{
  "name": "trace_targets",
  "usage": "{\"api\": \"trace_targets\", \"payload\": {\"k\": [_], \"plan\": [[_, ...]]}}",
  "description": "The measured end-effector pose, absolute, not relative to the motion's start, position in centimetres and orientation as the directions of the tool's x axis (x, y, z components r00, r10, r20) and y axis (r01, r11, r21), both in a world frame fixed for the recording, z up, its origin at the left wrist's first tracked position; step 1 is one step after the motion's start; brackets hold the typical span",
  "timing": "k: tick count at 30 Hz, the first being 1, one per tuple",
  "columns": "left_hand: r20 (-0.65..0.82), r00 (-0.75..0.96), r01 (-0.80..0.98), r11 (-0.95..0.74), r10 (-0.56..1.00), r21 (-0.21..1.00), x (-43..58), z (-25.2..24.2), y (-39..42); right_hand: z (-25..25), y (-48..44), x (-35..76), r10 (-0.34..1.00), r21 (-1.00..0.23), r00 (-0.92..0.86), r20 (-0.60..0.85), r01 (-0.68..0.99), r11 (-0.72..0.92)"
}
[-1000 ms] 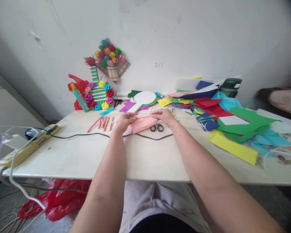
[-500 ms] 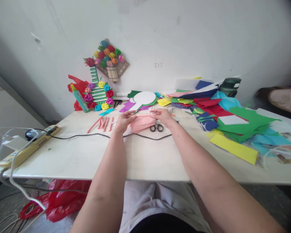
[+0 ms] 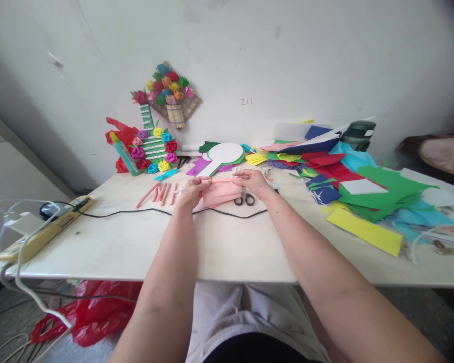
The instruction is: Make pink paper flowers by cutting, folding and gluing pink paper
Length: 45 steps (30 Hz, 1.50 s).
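Note:
Both my hands grip one pink paper sheet (image 3: 221, 193) over the middle of the white table (image 3: 227, 247). My left hand (image 3: 192, 191) pinches its left end, fingers curled over the top edge. My right hand (image 3: 254, 181) pinches the right end. The top edge of the sheet looks rolled or folded between them. Black-handled scissors (image 3: 244, 199) lie just under my right hand. Several rolled pink paper sticks (image 3: 159, 192) lie to the left of my left hand.
A black cable (image 3: 136, 210) crosses the table below the sheet. A yellow power strip (image 3: 41, 229) with white cords sits at the left edge. Coloured paper sheets (image 3: 363, 189) pile up on the right. Paper-flower crafts (image 3: 155, 146) and a glue bottle (image 3: 124, 154) stand by the wall.
My hands have drawn slightly closer together on the pink sheet and its top edge has curled over a little more. Nothing else has moved.

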<state>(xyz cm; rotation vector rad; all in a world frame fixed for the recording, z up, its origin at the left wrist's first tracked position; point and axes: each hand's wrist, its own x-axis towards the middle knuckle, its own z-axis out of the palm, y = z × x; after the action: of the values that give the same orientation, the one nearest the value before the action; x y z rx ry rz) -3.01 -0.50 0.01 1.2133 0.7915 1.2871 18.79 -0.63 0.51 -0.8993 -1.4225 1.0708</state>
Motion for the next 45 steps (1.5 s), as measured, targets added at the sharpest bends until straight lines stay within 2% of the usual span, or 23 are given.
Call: {"api": "trace_targets", "payload": {"k": [6, 13, 23, 26, 31, 34, 37, 41, 45], "plan": [[0.186, 0.216, -0.272, -0.124, 0.958, 0.954, -3.0, 0.1, -0.6, 0.3, -0.4, 18.8, 0.950, -0.957, -0.125, 0.286, -0.081, 0.278], [0.213, 0.164, -0.244, -0.169, 0.963, 0.955, -2.9, 0.2, -0.6, 0.6, -0.7, 18.7, 0.965, -0.967, -0.101, 0.243, -0.100, 0.233], [0.222, 0.145, -0.269, -0.177, 0.964, 0.947, -3.1, 0.2, -0.4, 0.6, -0.6, 19.2, 0.960, -0.964, -0.185, 0.209, -0.206, 0.170], [0.230, 0.159, -0.251, -0.186, 0.960, 0.950, -3.1, 0.3, -0.4, 0.5, -0.4, 19.2, 0.957, -0.962, -0.177, 0.228, -0.190, 0.194], [0.236, 0.207, -0.233, -0.186, 0.950, 0.955, -2.9, 0.4, -0.6, 0.5, -0.1, 19.0, 0.915, -0.916, -0.121, 0.385, 0.072, 0.395], [0.224, 0.225, -0.223, -0.174, 0.948, 0.959, -2.6, 0.6, -0.9, 0.9, -0.3, 18.6, 0.866, -0.809, -0.106, 0.488, 0.317, 0.494], [0.219, 0.242, -0.205, -0.171, 0.945, 0.964, -2.3, 0.7, -1.0, 1.4, -0.9, 17.7, 0.833, -0.675, -0.115, 0.541, 0.530, 0.512], [0.240, 0.284, -0.188, -0.191, 0.928, 0.963, -2.1, 0.7, -1.1, 1.7, -1.7, 16.5, 0.807, -0.533, -0.200, 0.556, 0.659, 0.531], [0.236, 0.300, -0.146, -0.200, 0.924, 0.969, -2.1, 0.5, -0.9, 1.3, -1.7, 16.1, 0.831, -0.500, -0.218, 0.511, 0.712, 0.494]]}}
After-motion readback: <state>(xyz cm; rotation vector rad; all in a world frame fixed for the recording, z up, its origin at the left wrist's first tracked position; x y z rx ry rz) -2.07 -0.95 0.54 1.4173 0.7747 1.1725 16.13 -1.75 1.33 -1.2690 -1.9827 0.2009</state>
